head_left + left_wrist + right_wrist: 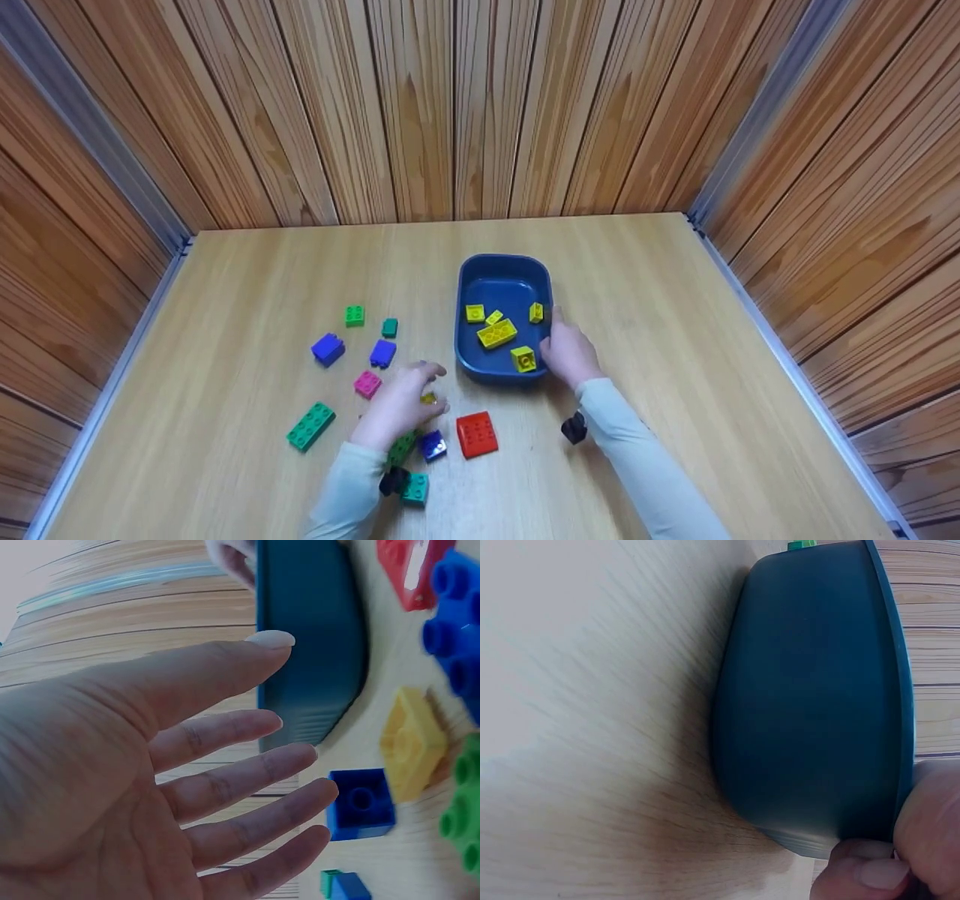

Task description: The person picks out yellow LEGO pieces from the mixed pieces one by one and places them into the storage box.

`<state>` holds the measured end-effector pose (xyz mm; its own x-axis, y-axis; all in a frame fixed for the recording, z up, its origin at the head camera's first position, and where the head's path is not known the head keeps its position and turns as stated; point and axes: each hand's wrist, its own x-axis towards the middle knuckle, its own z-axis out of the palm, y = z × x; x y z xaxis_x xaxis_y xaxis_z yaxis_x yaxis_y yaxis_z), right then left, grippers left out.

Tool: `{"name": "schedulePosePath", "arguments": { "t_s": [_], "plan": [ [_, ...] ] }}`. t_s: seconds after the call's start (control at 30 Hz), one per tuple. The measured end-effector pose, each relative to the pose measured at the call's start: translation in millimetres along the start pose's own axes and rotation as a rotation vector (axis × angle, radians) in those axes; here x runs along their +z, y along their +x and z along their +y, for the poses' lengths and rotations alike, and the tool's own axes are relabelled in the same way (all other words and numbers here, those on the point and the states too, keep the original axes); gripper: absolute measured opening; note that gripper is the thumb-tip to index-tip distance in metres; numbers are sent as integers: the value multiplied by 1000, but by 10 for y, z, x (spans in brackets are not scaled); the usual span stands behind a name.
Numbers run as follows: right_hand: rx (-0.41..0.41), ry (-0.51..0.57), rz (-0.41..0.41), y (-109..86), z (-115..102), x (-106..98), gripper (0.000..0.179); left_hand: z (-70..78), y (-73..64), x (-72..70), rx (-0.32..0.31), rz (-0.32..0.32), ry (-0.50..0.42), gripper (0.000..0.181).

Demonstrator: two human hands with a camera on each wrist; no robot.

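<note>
My left hand (401, 405) reaches over the table with its fingers spread and holds nothing. Just below it, a yellow brick (428, 398) shows partly between thumb and fingers; the left wrist view has this yellow brick (412, 744) lying on the table beyond the fingertips. With my right hand (571, 352) I grip the right wall of a dark blue plastic tub (504, 262), finger and thumb at its rim in the right wrist view. Inside the tub lie several yellow bricks (497, 334), one of them longer than the others.
Left of the tub are scattered blue bricks (328, 349), small green bricks (355, 315), a pink brick (367, 384) and a long green brick (310, 427). A red brick (477, 434) and a dark blue brick (433, 445) lie nearer. Wood-panelled walls (450, 112) enclose the table.
</note>
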<state>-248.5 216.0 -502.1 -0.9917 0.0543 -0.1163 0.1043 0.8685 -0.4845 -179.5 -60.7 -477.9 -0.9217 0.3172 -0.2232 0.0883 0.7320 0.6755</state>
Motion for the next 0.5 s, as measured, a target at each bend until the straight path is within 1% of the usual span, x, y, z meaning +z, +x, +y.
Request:
{"name": "schedulePosePath", "arguments": {
  "t_s": [0.1, 0.17, 0.23, 0.3, 0.5],
  "plan": [
    [-15, -16, 14, -3, 4, 8, 67, -8, -32, 46, -20, -2, 22, 49],
    [-8, -18, 14, -3, 7, 9, 67, -17, -55, 69, -16, -2, 37, 49],
    [11, -2, -4, -3, 4, 6, 68, -31, -70, 90, -11, 3, 46, 48],
    [33, 18, -26, -5, -1, -3, 68, -42, -83, 109, -9, 9, 46, 48],
    [29, 14, -27, -6, -5, -3, 68, -77, -106, 145, -30, 30, 34, 47]
  ]
}}
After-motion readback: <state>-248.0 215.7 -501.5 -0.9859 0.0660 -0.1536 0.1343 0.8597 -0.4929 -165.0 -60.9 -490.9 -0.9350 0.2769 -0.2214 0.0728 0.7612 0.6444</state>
